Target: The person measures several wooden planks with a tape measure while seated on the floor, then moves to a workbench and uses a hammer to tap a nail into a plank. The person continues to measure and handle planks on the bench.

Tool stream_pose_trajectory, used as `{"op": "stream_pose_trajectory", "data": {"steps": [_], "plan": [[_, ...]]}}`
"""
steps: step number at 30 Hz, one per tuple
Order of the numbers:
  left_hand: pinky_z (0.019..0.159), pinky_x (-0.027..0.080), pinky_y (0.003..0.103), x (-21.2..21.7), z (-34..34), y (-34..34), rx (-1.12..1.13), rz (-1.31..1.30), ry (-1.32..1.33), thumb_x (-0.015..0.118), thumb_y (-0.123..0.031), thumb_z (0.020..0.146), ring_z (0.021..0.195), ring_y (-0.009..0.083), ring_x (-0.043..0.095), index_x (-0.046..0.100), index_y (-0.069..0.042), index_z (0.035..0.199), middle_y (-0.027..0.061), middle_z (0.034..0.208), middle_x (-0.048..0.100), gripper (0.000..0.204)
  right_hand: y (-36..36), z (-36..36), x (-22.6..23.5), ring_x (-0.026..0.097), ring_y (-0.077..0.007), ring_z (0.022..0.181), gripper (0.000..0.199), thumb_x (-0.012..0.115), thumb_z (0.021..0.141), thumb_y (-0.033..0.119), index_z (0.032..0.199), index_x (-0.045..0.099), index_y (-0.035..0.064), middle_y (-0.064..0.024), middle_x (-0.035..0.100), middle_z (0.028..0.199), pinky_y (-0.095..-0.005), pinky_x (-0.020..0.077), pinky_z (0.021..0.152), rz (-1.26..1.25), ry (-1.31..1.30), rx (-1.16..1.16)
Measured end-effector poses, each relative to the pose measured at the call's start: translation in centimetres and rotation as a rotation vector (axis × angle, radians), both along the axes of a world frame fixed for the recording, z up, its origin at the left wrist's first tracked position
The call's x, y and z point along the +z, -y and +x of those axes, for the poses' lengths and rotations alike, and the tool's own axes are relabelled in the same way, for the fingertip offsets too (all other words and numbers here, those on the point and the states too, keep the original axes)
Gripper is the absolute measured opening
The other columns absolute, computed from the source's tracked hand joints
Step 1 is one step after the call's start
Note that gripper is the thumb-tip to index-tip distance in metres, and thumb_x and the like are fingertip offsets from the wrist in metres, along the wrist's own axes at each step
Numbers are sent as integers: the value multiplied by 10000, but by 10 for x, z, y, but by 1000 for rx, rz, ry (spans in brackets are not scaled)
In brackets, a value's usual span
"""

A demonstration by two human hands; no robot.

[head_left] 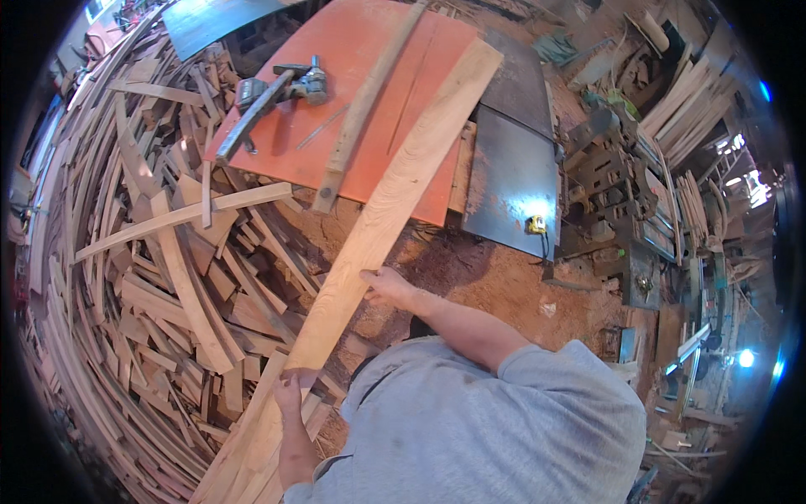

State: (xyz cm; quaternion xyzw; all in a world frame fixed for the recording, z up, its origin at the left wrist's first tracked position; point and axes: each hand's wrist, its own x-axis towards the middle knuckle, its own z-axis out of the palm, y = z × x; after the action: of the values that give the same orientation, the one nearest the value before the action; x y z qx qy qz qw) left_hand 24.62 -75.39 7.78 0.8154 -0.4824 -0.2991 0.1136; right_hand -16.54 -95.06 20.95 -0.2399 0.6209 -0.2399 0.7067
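A long, pale wooden plank (403,189) slants from my body out across an orange tabletop (290,139), its far end above the table's far right part. My left hand (290,396) is closed on the plank's near end. Further along, my right hand (388,287) grips its right edge, thumb on top and fingers mostly hidden beneath. Left of the plank, a narrower wooden bar (369,101) lies on the orange top. Near the table's left edge rests a power tool that looks like a drill (311,86), with a metal-edged hand tool (256,118) beside it.
A large heap of offcuts and strips (176,277) fills the left side. More planks (252,454) lie by my left forearm. A dark metal machine table (508,181) adjoins the orange top, with a yellow tape measure (536,224) on it. Heavy machinery (617,181) stands at the right; sawdust (504,290) covers the floor.
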Motion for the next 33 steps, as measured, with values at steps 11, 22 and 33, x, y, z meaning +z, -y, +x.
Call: {"op": "stream_pose_trajectory", "data": {"steps": [11, 22, 33], "plan": [[865, 569, 344, 81, -122, 4, 295, -244, -184, 687, -177, 973, 942, 240, 729, 726, 32, 1128, 143, 1001, 763, 263, -48, -438, 35, 363, -428, 1499, 662, 677, 883, 410, 1379, 584, -18, -312, 403, 1581, -467, 341, 1228, -87, -1564, 398], [856, 577, 371, 194, -340, 71, 63, -303, -596, 716, -320, 958, 938, 213, 745, 767, -65, 1047, 109, 1019, 782, 275, -20, -427, 55, 526, -130, 731, 307, 832, 859, 87, 948, 552, -1, -12, 583, 829, -291, 449, 650, -449, -580, 324], [597, 476, 313, 202, -308, 6, 227, -247, -1169, 716, -331, 962, 657, 100, 579, 600, -92, 770, -15, 713, 624, 328, -31, -44, 138, 674, -408, 842, 181, 770, 801, 2, 804, 597, -50, -210, 612, 1081, -467, 569, 691, -1405, 15, 1512]]}}
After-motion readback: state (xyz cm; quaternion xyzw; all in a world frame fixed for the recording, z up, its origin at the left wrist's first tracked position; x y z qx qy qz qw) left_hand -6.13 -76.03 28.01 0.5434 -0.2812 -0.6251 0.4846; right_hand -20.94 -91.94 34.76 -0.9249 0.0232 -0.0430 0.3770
